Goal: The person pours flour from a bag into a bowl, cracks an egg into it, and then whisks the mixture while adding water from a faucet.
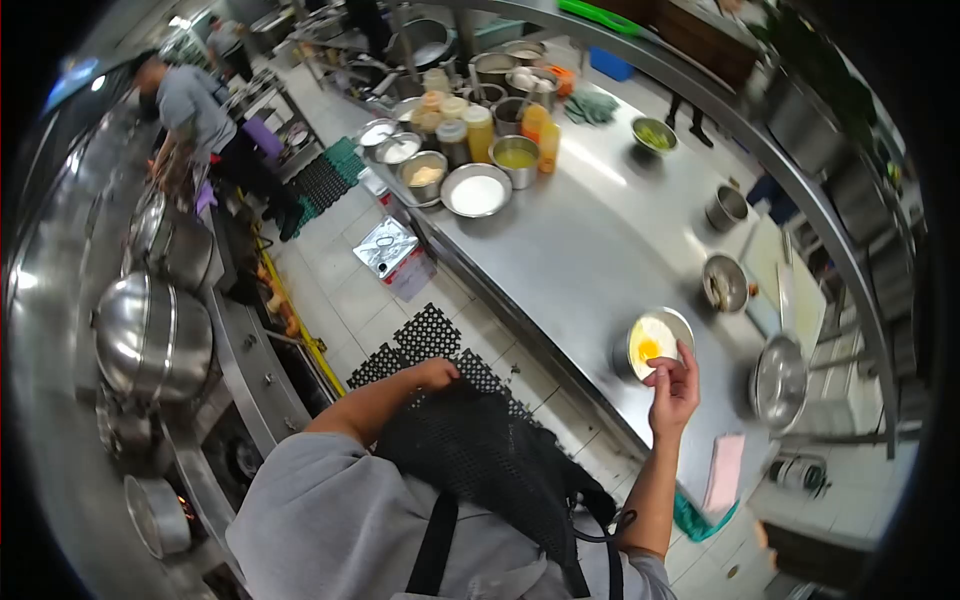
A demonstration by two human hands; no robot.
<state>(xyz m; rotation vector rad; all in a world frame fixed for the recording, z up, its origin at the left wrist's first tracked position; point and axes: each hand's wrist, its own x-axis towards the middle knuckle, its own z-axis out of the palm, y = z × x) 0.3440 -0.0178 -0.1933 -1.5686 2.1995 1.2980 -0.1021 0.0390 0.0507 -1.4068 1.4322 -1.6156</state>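
Note:
My right hand point(674, 396) is beside the near rim of a metal bowl point(688, 326) on the steel table. Its fingers are partly bent and apart, with nothing visible between them. Inside the bowl are a yellow yolk point(649, 349) and white contents. My left hand point(437, 374) is closed in front of my body, at the edge of the black apron point(470, 440); what it holds, if anything, is hidden.
The steel table point(570, 250) bears bottles point(479, 133), a bowl of white powder point(476, 191), a small bowl point(725, 283) and a pink cloth point(725, 472). At left are a stove pot point(158, 515) and a large domed pot point(153, 337). A co-worker point(200, 110) stands farther back.

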